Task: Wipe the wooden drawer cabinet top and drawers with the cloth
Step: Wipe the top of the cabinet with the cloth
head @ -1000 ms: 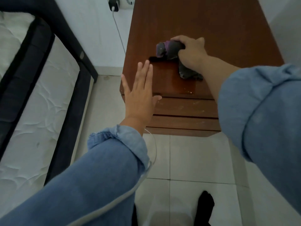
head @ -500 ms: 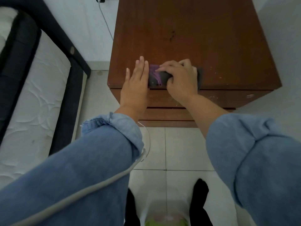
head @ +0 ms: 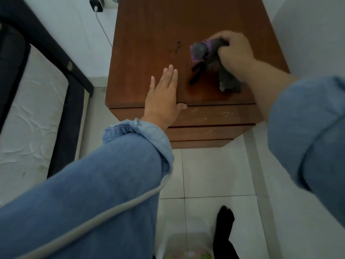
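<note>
A brown wooden drawer cabinet [head: 149, 34] stands against the white wall, its top facing me and its drawer fronts [head: 214, 114] below the front edge. My right hand [head: 233, 51] grips a bunched dark grey and purple cloth [head: 203, 51] on the right half of the top; part of the cloth trails toward me. A damp, shiny patch shows on the wood just in front of the cloth. My left hand [head: 162, 98] lies flat, fingers together, on the front left of the top, thumb over the edge. Both arms wear blue denim sleeves.
A bed with a white mattress [head: 28, 118] and dark frame [head: 63, 101] lies to the left, with a narrow strip of floor between it and the cabinet. A charger and cable [head: 101, 25] hang on the wall behind. White floor tiles [head: 214, 172] and my dark-socked foot [head: 224, 227] are below.
My right hand has carried the cloth from the front edge back and to the right across the top. My left hand stays at the front edge, now apart from the cloth.
</note>
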